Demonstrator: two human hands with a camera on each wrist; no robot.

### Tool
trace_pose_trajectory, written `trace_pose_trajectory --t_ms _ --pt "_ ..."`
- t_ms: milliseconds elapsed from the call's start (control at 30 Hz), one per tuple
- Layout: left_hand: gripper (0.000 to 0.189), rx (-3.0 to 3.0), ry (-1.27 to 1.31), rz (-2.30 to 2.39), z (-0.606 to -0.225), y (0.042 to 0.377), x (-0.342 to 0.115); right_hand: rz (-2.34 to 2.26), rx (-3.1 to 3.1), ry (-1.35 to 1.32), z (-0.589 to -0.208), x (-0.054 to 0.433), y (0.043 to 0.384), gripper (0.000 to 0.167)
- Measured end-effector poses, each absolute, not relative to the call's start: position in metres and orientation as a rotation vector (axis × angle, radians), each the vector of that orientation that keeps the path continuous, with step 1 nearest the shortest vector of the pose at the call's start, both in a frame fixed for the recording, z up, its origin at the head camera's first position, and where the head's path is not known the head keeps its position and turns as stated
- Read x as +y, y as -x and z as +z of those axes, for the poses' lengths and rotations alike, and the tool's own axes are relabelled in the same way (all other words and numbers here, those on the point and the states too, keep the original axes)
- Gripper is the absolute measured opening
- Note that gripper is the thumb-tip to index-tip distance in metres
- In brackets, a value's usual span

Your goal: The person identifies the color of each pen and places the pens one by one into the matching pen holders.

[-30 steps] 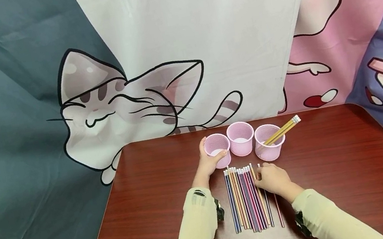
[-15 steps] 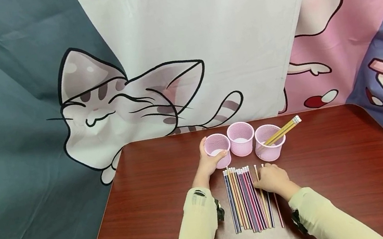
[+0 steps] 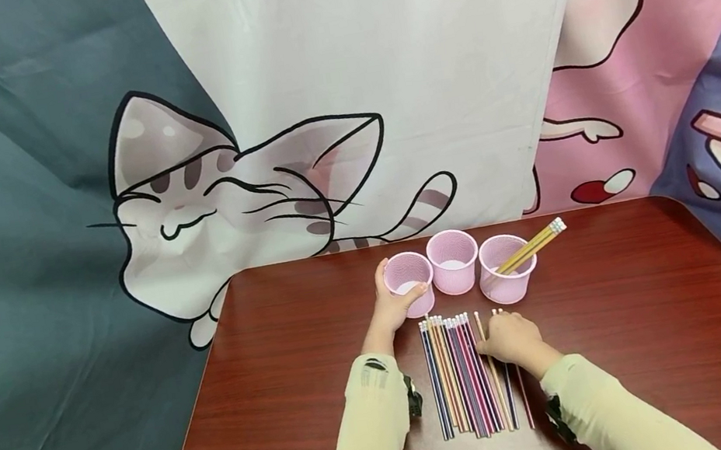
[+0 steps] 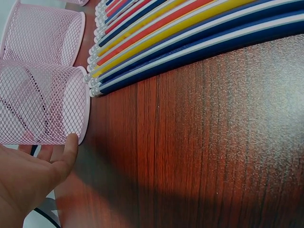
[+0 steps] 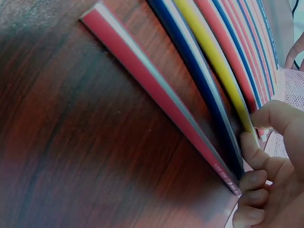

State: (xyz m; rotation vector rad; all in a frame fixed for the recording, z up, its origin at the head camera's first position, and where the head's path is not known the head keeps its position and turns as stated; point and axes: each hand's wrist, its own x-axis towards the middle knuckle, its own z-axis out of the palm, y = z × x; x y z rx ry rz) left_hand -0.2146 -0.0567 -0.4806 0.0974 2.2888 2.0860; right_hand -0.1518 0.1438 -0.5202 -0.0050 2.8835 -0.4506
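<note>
My left hand (image 3: 392,306) grips the left pink mesh pen cup (image 3: 423,306), its thumb over the rim. In the left wrist view, one fingertip rests by that cup's base edge. My right hand (image 3: 511,335) is over the right side of a row of striped pencils (image 3: 462,374), fingers curled. In the right wrist view, its thumb and forefinger pinch a yellow pencil (image 5: 218,64) near the eraser end. A blue pencil (image 5: 197,71) and a red pencil (image 5: 152,83) lie beside it, their upper ends near the curled fingers. The other pencils lie close together to the left.
A middle pink mesh cup (image 3: 457,276) stands beside the gripped one. In the right pink mesh cup (image 3: 505,290), several yellow pencils (image 3: 534,246) lean to the right. The brown wooden table (image 3: 288,394) ends against a printed cloth (image 3: 411,52).
The yellow pencil moves right, away from the close row, then its eraser end shifts slightly back left. The blue pencil moves slightly right. My left hand stays on its cup.
</note>
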Motion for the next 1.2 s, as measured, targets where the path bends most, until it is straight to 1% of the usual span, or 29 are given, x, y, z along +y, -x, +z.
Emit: trace_pose_trajectory --t_ms 300,567,767,1033,1200 --pt "0.087 2.268 -0.096 2.099 -0.485 0.218 -0.058 -0.532 2.899 -0.003 -0.516 0.145 0.151 0.033" --pt "0.092 2.313 -0.068 2.076 -0.515 0.234 -0.057 -0.72 2.902 0.02 -0.499 0.146 0.153 0.027" --pt "0.092 2.348 -0.035 2.033 -0.517 0.234 -0.057 -0.91 2.906 0.047 -0.486 0.15 0.157 0.02" --pt "0.092 2.342 -0.039 2.044 -0.517 0.234 -0.057 -1.132 2.957 0.124 -0.471 0.154 0.16 0.018" --pt "0.091 2.321 -0.04 2.063 -0.518 0.235 -0.057 -1.168 3.029 0.082 -0.459 0.157 0.162 0.013"
